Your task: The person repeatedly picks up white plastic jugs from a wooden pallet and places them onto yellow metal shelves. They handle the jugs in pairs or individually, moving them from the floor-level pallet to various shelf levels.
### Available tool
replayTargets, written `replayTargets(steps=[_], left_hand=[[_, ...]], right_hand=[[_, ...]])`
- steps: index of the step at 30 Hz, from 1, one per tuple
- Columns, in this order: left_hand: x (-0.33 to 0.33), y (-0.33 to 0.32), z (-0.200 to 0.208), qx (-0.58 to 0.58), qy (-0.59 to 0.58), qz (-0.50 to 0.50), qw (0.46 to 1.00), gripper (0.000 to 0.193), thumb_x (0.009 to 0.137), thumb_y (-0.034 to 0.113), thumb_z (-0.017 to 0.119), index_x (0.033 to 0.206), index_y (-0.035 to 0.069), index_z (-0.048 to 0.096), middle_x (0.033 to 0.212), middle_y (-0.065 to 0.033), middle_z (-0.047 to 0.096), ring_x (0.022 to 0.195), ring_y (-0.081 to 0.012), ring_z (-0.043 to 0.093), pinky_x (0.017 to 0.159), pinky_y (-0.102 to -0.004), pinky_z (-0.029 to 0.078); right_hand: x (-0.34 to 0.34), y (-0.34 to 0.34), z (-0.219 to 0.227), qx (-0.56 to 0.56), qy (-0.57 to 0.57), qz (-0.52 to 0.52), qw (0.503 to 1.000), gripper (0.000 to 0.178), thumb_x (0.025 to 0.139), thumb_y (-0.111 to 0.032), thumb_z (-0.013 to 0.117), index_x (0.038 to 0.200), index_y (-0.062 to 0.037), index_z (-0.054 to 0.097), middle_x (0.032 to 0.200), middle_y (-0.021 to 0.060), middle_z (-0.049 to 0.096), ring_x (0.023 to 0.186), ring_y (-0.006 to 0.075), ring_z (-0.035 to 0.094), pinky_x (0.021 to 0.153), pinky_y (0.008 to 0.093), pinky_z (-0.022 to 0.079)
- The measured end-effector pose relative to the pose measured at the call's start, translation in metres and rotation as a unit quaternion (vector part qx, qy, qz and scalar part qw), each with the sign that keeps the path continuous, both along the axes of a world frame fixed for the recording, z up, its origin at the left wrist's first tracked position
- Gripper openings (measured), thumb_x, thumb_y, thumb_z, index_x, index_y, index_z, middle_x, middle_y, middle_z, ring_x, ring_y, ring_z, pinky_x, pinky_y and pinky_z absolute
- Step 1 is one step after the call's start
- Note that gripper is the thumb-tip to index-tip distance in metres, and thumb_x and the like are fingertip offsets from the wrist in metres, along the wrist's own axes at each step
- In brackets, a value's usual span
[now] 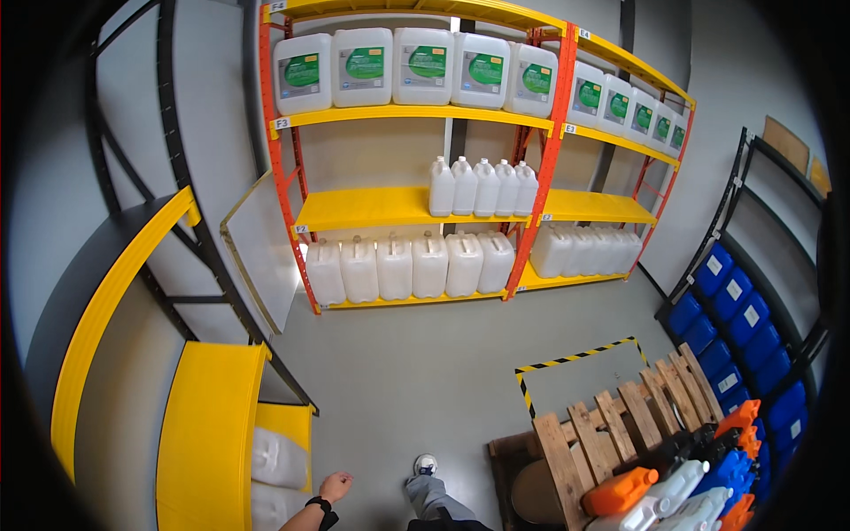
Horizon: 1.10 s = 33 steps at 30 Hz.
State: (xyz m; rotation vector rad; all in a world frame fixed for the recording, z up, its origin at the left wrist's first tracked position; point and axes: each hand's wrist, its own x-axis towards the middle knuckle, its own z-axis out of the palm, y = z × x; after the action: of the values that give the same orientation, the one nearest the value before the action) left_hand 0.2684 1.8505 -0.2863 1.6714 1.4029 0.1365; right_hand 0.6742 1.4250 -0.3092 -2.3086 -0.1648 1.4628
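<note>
My left hand [336,486], with a dark band [322,506] at the wrist, hangs low near the bottom of the head view. Its fingers are curled in, and nothing shows in them. Closest to it is the lower yellow shelf [299,425] on the left, where translucent white jerrycans [279,458] stand; the hand is apart from them. My right hand is out of view. Below me, one foot in a white shoe [426,464] is on the grey floor [390,372].
Ahead stands an orange-and-yellow rack [547,177] holding white jerrycans [362,66] and smaller bottles [464,188]. To the right are wooden pallets [611,416] with orange canisters [620,492] beside them, black-yellow floor tape [575,357] and stacked blue containers [728,292]. A board [257,248] leans at left.
</note>
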Motion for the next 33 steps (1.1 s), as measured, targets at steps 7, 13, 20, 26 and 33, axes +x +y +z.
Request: replayTargets(steps=[7,13,20,26,33], left_hand=[[-0.003,0.105,-0.014,-0.049,0.132,-0.085,0.986,0.039,0.093,0.041,0.057,0.11,0.01,0.073,0.102,-0.0169,0.074,0.099,-0.0358,0.069,0.086,-0.0455,0.055],[0.026,0.169,-0.016,-0.149,0.079,0.093,0.981,0.033,0.094,0.035,0.06,0.115,0.011,0.069,0.096,-0.0138,0.072,0.082,-0.0309,0.068,0.068,-0.0419,0.053],[0.085,0.24,-0.056,-0.383,-0.073,0.24,0.889,0.03,0.096,0.028,0.064,0.122,0.013,0.064,0.091,-0.0102,0.07,0.062,-0.0251,0.066,0.047,-0.0378,0.052],[0.15,0.423,-0.073,-0.2,0.084,-0.043,0.975,0.031,0.094,0.033,0.059,0.112,0.011,0.072,0.093,-0.0124,0.073,0.08,-0.028,0.069,0.071,-0.0402,0.054],[0.382,0.679,0.033,0.084,0.037,-0.085,0.992,0.032,0.095,0.033,0.06,0.107,0.007,0.072,0.102,-0.02,0.073,0.099,-0.0405,0.067,0.086,-0.0471,0.054]], right_hand=[[0.087,0.149,-0.023,-0.004,0.039,-0.04,0.998,0.022,0.089,-0.018,0.07,0.1,0.0006,0.075,0.081,0.0084,0.074,0.067,0.0151,0.069,0.061,0.028,0.056],[0.211,0.321,-0.033,0.097,-0.024,-0.079,0.992,0.024,0.089,-0.018,0.069,0.103,0.0014,0.074,0.082,0.0091,0.074,0.067,0.0156,0.069,0.06,0.028,0.056],[0.306,0.528,0.012,0.166,-0.064,-0.033,0.984,0.033,0.088,-0.024,0.071,0.112,-0.0023,0.073,0.088,0.0139,0.077,0.074,0.0184,0.076,0.072,0.0311,0.061],[0.36,0.628,0.037,0.103,-0.077,-0.001,0.992,0.039,0.089,-0.02,0.073,0.121,0.0031,0.066,0.093,0.0149,0.076,0.077,0.0203,0.074,0.068,0.0309,0.059],[0.433,0.75,0.081,0.157,-0.234,0.015,0.959,0.043,0.085,-0.024,0.077,0.122,-0.0034,0.068,0.094,0.0148,0.076,0.08,0.0217,0.075,0.073,0.0337,0.059]])
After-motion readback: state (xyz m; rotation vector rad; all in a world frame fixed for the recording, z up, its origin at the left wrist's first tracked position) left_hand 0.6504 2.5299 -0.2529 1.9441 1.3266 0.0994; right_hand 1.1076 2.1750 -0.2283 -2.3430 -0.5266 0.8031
